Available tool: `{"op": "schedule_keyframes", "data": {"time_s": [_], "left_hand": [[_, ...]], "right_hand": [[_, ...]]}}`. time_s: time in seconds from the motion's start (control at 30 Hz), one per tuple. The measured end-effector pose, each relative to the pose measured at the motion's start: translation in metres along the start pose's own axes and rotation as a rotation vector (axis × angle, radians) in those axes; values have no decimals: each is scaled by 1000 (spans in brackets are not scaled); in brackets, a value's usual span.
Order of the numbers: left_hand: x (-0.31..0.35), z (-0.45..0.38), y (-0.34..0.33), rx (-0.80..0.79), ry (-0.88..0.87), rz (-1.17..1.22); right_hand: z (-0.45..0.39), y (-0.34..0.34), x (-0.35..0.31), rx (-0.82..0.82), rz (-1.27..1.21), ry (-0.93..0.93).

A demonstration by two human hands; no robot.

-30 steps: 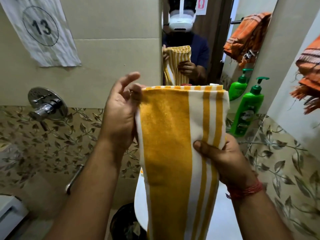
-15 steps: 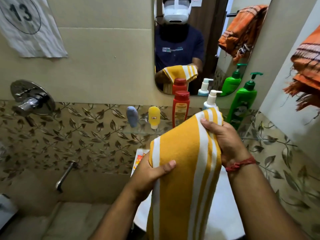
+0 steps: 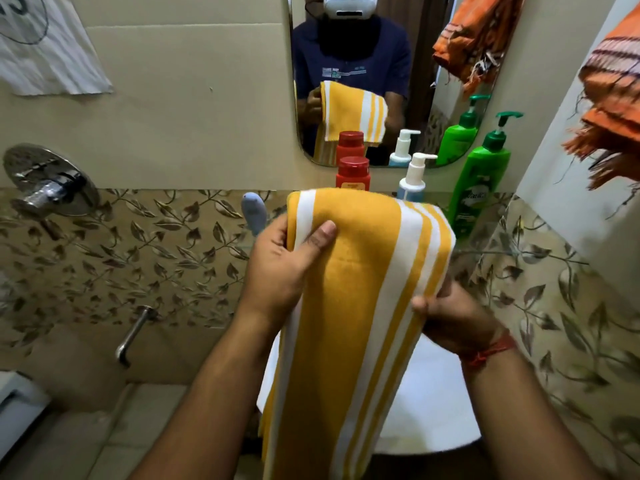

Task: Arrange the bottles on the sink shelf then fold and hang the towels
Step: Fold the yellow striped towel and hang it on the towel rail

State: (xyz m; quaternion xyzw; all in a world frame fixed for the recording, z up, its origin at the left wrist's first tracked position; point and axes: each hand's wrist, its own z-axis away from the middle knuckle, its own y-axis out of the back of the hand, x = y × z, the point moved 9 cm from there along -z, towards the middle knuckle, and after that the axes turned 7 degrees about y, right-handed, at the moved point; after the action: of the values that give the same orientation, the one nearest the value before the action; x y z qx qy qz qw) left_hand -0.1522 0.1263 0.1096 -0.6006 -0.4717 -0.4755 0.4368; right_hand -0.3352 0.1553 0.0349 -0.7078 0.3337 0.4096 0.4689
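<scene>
A yellow towel with white stripes [image 3: 360, 289] hangs folded in front of me, over the white sink [image 3: 436, 403]. My left hand [image 3: 284, 268] grips its upper left edge, thumb across the front. My right hand [image 3: 450, 317] holds its right edge lower down, fingers behind the cloth. Behind the towel's top, on the sink shelf, stand a red bottle [image 3: 353, 173], a white pump bottle [image 3: 414, 178], a green pump bottle [image 3: 479, 181] and a small grey-blue bottle [image 3: 254, 211]. An orange towel [image 3: 609, 102] hangs on the right wall.
A mirror [image 3: 363, 64] above the shelf reflects a person, the towel and the bottles. A chrome shower valve [image 3: 45, 183] and a spout [image 3: 133, 334] stick out of the leaf-patterned tiles at the left. A paper sign [image 3: 45, 50] hangs at the upper left.
The towel came down from face height and was folded over. My left hand moved to grip its upper left edge; my right hand slid from the top corner down the right edge.
</scene>
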Motion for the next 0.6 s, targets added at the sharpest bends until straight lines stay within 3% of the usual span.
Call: {"op": "schedule_keyframes", "data": {"time_s": [0.1,0.3,0.47,0.53,0.6], "left_hand": [[2,-10,9,36,15,-16],[-68,8,16,-195,396,167],[-82,17,24,-54,355,195],[-75,14,25,-47,270,191],[-64,13,22,-52,180,183]], "right_hand": [[5,2,19,197,74,0],[-1,-1,-9,368,65,49],[3,8,-4,470,-26,-87],[5,7,-10,406,-92,-64],[9,3,-16,274,1,-62]]}}
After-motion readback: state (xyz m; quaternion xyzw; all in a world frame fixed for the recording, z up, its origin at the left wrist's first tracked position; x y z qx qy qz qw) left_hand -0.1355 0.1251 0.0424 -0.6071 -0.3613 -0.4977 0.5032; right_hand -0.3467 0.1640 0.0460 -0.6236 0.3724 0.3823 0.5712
